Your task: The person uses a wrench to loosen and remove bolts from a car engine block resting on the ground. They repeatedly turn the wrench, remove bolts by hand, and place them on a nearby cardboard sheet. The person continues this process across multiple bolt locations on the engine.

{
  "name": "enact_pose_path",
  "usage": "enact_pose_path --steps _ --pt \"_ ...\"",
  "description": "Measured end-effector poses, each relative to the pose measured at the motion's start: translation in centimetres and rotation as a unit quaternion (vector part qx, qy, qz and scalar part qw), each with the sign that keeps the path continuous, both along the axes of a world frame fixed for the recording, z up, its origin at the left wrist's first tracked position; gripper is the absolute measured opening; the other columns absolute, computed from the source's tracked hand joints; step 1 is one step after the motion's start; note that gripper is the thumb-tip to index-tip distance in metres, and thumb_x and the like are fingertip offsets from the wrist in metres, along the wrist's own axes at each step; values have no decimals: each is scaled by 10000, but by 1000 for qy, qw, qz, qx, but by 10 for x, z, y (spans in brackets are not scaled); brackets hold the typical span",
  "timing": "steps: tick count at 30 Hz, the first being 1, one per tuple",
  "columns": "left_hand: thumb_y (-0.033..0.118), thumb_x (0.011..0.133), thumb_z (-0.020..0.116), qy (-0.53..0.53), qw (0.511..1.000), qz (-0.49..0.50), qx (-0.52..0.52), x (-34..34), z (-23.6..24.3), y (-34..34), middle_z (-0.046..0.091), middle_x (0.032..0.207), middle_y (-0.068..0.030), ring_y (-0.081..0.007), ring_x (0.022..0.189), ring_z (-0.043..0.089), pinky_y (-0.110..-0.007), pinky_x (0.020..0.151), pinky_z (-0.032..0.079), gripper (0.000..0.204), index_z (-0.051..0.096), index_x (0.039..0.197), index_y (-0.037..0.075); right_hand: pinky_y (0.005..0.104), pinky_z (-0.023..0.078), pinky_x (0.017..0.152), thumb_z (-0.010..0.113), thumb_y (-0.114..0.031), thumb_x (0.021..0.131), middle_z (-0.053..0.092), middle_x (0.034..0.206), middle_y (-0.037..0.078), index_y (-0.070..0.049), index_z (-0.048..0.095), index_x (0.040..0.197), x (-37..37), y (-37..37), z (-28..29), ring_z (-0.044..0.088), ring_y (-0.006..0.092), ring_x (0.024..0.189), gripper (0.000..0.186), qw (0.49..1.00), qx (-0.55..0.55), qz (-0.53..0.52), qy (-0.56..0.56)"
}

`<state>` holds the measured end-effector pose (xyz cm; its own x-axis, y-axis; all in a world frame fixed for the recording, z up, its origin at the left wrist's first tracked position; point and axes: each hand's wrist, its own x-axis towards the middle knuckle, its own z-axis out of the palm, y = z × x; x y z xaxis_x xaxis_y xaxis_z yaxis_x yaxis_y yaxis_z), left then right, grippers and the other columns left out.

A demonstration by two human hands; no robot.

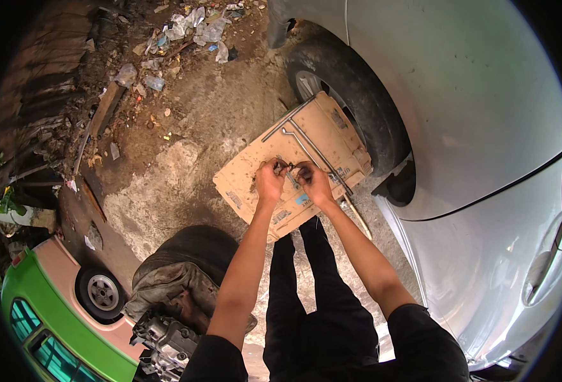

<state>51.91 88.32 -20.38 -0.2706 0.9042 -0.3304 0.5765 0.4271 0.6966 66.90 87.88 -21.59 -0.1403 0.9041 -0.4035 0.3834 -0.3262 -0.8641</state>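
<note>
Between my two hands, over the tan board (322,130), I see a small dark part (289,168); left hand (270,181) and right hand (314,181) fingers pinch it from both sides, equally near.

tan board (319,134), silver car (484,127), perhaps grey tool (290,167)

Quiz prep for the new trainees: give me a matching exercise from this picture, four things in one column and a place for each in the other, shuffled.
Things:
1. silver car
2. green vehicle
3. tan panel
4. litter

Places:
A. top edge, on the dirt
B. bottom left corner
C. under both hands, leaning by the tyre
D. right side of the picture

Pairs: 1-D, 2-B, 3-C, 4-A
</note>
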Motion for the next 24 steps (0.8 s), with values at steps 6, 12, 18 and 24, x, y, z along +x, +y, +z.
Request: enact_pose_path --steps 6,12,18,24 --pt "28 842 666 -17 998 -17 59 1 11 -9 646 964 -216 -373 923 630 -404 782 499 145 680 987 27 332 533 719 610 54 798 668 874 134 -20 608 1120 -2 -2 5 665 236 785 330 1000 8 -9 10" --pt "1 941 478 -97 993 5 68 0 62 -41 576 1063 -208 -369 1014 564 -431 875 454 264 594 1179 8 321 531 701 620 27 817 668 867 108 -38 602 1116 -4 -21 56 661 206 756 307 1000 -5 -17 21" --pt "53 966 543 -274 949 158 -7 -5 153 -90 526 886 -88 -152 678 538 -304 656 480 247 591 1170 -77 329 523 709 617 -23 843 683 902 87 -39 611 1102 -6 -60 147 667 191 773 260 998 16 -7 59" --pt "171 983 569 -439 871 211 68 -12 251 -164 549 715 -32 -117 571 492 -325 517 447 256 647 1120 -31 302 531 735 605 -21 880 669 935 94 12 621 1073 4 -147 229 653 162 803 197 997 17 38 63"
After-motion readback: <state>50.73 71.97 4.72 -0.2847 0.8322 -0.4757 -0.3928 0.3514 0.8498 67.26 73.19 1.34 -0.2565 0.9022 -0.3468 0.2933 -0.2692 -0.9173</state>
